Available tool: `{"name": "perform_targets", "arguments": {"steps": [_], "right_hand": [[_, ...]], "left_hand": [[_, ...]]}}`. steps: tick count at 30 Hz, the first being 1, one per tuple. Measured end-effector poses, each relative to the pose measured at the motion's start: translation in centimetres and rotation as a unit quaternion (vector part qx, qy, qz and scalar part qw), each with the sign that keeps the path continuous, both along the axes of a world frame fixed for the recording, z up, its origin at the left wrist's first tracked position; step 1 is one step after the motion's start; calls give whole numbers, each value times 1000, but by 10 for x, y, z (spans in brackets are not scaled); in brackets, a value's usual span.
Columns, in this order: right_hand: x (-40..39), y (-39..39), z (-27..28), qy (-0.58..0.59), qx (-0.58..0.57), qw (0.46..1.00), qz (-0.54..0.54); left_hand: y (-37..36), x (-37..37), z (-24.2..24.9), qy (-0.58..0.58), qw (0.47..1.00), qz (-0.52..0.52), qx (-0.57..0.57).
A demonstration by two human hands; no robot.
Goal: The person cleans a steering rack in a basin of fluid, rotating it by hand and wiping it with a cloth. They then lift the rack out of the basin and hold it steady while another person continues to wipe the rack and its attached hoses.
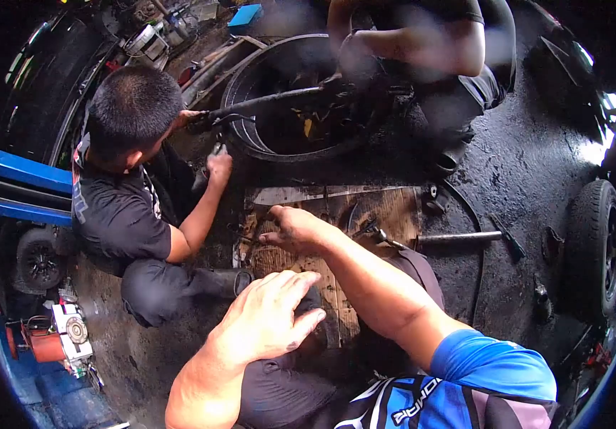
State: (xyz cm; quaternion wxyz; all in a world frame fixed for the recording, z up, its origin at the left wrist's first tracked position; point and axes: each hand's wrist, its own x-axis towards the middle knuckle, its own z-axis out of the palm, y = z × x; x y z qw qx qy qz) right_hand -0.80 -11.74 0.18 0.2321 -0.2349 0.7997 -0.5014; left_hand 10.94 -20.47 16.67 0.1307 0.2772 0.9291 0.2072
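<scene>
My left hand [268, 314] is in front of me, above my dark trousers, with its fingers stretched out and the thumb apart. It holds nothing. My right hand [295, 230] reaches across to the left over a stained sheet of cardboard [333, 286]. Its finger and thumb are apart, with nothing visible between them; the other fingers are partly hidden. Dark metal parts [372, 232] lie on the cardboard to the right of my right hand.
A co-worker [125, 179] sits at left, hands at a long dark bar [268, 102] over a large round black tub [233, 132]. Another person [458, 64] bends beyond it. A metal pipe [458, 237] and a wheel [601, 247] are at right. Blue beams [22, 171] stand left.
</scene>
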Motion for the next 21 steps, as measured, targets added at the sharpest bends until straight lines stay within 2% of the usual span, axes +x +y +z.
{"name": "perform_targets", "arguments": {"steps": [3, 5, 11, 14, 21], "right_hand": [[1, 1, 5, -21, 22, 1000, -2], [1, -2, -4, 16, 25, 1000, -10], [1, -2, -11, 20, -5, 1000, 9], [3, -4, -16, 60, 5, 998, 1], [6, -3, -6, 36, 19, 999, -7]], "left_hand": [[0, -1, 2, -21, 1000, 5, -6], [-1, -1, 0, -24, 1000, 7, -1], [-3, 5, -5, 21, 1000, 1, 2], [-2, 4, -2, -7, 1000, 5, 6], [-4, 7, -2, -12, 1000, 8, 7]]}}
